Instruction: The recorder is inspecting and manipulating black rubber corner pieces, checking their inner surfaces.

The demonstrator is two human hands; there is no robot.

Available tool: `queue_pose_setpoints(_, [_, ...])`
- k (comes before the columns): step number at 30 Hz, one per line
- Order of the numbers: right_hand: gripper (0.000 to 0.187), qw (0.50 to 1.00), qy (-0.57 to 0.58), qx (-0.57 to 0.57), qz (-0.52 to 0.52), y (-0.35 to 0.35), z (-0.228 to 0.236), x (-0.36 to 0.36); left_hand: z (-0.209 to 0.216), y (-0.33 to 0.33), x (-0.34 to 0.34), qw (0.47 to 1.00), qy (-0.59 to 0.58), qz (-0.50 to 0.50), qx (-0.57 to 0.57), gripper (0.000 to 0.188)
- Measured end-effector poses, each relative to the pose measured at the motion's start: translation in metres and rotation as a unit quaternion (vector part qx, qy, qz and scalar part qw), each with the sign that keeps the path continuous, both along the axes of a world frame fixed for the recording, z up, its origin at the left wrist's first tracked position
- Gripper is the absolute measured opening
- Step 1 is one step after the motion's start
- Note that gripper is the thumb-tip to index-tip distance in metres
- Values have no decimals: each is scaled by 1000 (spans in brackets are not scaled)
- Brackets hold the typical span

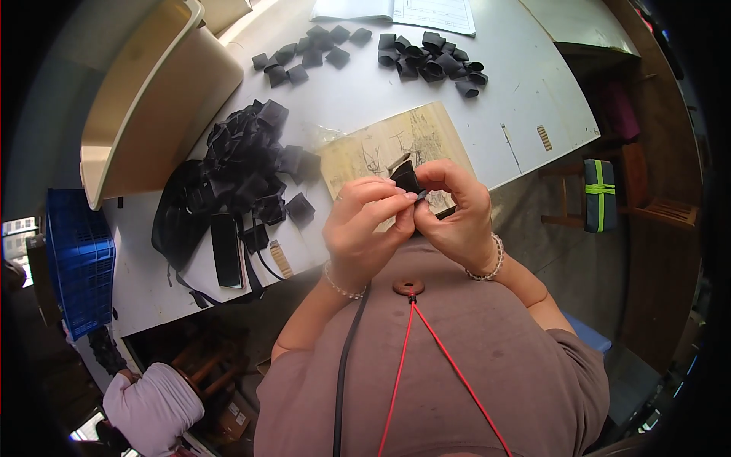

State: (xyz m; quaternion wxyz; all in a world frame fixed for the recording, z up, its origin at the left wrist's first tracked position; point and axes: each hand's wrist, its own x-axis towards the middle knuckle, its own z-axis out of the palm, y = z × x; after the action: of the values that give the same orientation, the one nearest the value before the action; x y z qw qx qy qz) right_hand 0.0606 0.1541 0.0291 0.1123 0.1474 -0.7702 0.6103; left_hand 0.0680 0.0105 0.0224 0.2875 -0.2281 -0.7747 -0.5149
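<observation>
Both of my hands meet above a worn wooden board point(346, 161) near the table's front edge. Between them is a small black piece of folded fabric or leather point(407, 177). My left hand point(367, 222) pinches its lower end with thumb and fingers. From the other side my right hand point(462, 215) grips the same piece, its fingers curled and partly covering it. A heap of flat black pieces point(244, 156) lies left of the board. Farther back are a scattered group of black pieces point(308, 52) and a cluster of rolled black loops point(432, 59).
A large beige bin point(141, 107) and a blue crate point(80, 255) stand at left. On the table lie a dark phone point(225, 250) and a paper booklet point(434, 17). A strapped dark bundle point(600, 196) rests at right. Another person's pale-clothed body point(156, 411) shows lower left.
</observation>
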Motion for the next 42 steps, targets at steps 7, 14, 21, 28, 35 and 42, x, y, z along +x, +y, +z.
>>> queue_pose_setpoints(7, [19,991,124,52,-4,-1,-3,-3,-5,-3,-6,996,-80,36,21,26])
queue_pose_setpoints(14, [4,901,-326,-212,190,8,-6,-6,-7,-7,-1,923,-317,-48,212,16])
queue_pose_setpoints(21, [6,999,-32,-8,3,3,-15,-11,-12,-13,-2,817,-458,-201,288,13])
queue_pose_setpoints(28, [7,996,44,39,65,11,1,-14,-14,-20,-8,734,-501,-319,330,15])
queue_pose_setpoints(35, [10,685,-470,-416,370,27,-28,-12,-22,-19,-11,803,-457,-259,283,21])
queue_pose_setpoints(42, [14,728,-369,-496,297,11,-34,-3,-14,-12,-6,741,-504,-235,376,17])
